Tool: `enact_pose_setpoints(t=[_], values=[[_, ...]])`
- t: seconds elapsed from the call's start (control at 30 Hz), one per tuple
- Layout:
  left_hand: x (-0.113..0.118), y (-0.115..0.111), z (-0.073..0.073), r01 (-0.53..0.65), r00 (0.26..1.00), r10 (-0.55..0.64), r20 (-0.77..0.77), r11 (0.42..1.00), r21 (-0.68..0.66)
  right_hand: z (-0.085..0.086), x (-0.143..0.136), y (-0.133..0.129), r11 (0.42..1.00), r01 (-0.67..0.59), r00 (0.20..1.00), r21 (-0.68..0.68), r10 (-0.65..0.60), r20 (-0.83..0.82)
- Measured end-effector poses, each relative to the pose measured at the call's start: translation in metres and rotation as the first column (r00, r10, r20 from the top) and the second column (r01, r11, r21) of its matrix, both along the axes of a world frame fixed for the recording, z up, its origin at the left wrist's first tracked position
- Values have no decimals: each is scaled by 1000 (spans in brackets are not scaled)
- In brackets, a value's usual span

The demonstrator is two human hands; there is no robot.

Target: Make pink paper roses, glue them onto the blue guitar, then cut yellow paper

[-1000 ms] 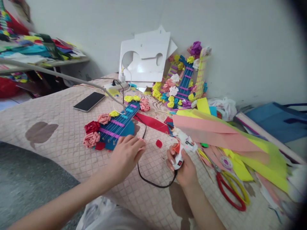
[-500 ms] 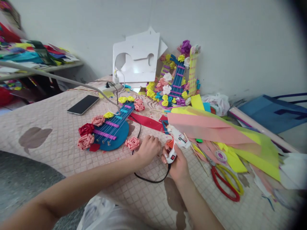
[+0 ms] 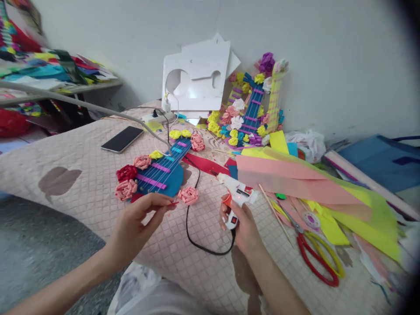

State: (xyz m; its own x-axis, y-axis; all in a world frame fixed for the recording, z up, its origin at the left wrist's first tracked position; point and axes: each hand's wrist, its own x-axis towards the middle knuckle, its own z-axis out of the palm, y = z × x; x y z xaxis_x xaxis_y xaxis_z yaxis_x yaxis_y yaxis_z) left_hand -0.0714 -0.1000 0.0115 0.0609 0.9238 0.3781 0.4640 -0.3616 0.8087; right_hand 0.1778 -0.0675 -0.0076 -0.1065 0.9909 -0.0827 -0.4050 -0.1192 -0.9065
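Observation:
My right hand grips a white hot glue gun with an orange trigger, its nozzle directed up and left. My left hand is closed in a pinch on a thin red paper strip. That strip sits right beside a pink paper rose on the table; I cannot tell if they are joined. Just beyond my left hand lies a blue paper guitar with purple bars and pale strings. Pink, red and yellow paper flowers edge it. My left hand covers part of its lower end.
Red-and-yellow-handled scissors and pink and yellow crepe paper lie to the right. A phone rests at the left. Behind are a power strip, white cut boards and decorated guitars. The gun's black cord loops across the table.
My left hand has moved left and back from beside the glue gun, and now pinches the red strip. The glue gun stays in my right hand, its nozzle tilted further left. The view has shifted slightly.

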Motion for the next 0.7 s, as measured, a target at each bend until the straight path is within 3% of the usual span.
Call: enact_pose_setpoints(t=[0.07, 0.17, 0.33, 0.43, 0.53, 0.7], values=[[-17, -10, -12, -35, 990, 47, -136, 995, 89, 4, -6, 0, 995, -97, 985, 14, 94, 146], [-35, -19, -31, -99, 956, 153, -252, 972, 213, 16, -21, 1, 960, -278, 873, 24, 242, 423], [-48, -22, -43, -189, 926, 277, -259, 929, 317, 39, -55, 3, 857, -482, 648, 181, 209, 733], [-52, -23, -45, -193, 919, 298, -259, 911, 364, 42, -73, 5, 792, -571, 540, 214, 166, 825], [-54, -23, -49, -202, 920, 306, -246, 906, 373, 36, -83, 7, 781, -600, 467, 174, 165, 869], [-53, -22, -54, -231, 922, 321, -216, 905, 358, 27, -90, 9, 767, -618, 455, 176, 166, 875]])
